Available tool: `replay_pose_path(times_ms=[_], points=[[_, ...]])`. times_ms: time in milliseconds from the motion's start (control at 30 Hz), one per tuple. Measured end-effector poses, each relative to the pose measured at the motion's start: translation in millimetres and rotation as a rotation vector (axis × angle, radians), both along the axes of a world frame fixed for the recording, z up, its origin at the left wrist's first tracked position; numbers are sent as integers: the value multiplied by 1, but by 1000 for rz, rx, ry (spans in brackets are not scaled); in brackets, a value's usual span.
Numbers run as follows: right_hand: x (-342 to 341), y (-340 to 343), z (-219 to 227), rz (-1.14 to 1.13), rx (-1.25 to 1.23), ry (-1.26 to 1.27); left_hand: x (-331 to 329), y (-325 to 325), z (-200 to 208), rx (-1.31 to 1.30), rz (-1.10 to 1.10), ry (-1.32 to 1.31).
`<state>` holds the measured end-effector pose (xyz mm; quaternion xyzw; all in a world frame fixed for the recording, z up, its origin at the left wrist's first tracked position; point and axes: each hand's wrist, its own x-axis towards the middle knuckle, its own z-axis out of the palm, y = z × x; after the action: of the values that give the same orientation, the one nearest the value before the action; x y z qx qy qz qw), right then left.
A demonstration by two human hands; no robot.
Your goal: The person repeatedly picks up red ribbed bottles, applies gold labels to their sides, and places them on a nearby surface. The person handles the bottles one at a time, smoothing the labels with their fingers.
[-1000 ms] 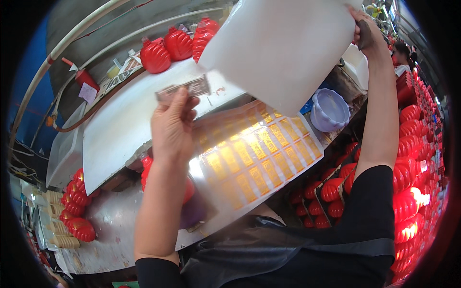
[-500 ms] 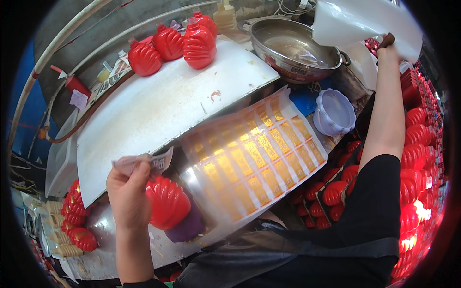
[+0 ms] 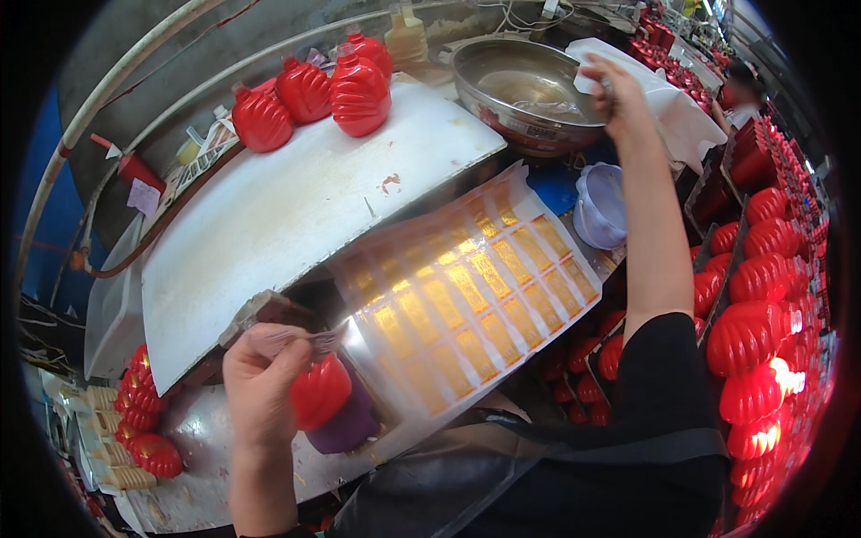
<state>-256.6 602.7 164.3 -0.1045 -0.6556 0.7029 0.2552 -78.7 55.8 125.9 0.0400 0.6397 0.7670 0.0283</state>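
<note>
My left hand [image 3: 260, 386] pinches a thin, crumpled translucent strip [image 3: 325, 341] between thumb and fingers. Right behind that strip, a red ribbed bottle [image 3: 323, 393] rests against a purple block [image 3: 345, 421] on the metal bench. My right hand [image 3: 617, 97] is reached out over the right rim of a wide metal basin [image 3: 529, 85], fingers curled closed. A white sheet [image 3: 668, 103] spreads behind that hand; whether the fingers grip it or something small cannot be made out. Between the hands lies a sheet of gold labels [image 3: 466, 296] in rows on a whitish backing.
A white board [image 3: 296, 197] carries several red bottles [image 3: 360, 94] at its far edge. A lavender bowl [image 3: 599, 206] stands below the basin. Racks of red bottles [image 3: 758, 336] line the right side. More red bottles [image 3: 154, 451] and beige ones sit at lower left.
My right hand has moved left and slightly down toward the basin. The white sheet, raised before, is now lower. My left hand shifted slightly right and down, its strip turned nearly edge-on.
</note>
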Motion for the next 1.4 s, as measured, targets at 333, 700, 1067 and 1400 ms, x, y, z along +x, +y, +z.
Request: replay_pose_path(times_ms=[333, 700, 1067, 1400], points=[[175, -307, -48, 1163, -112, -435, 30, 37, -16, 243, 153, -190], [195, -370, -84, 940, -391, -371, 73, -4, -42, 396, 337, -206], [172, -383, -70, 1243, 41, -505, 83, -35, -50, 375, 326, -158], [108, -384, -45, 1014, 12, -421, 67, -58, -82, -186, 517, 47]])
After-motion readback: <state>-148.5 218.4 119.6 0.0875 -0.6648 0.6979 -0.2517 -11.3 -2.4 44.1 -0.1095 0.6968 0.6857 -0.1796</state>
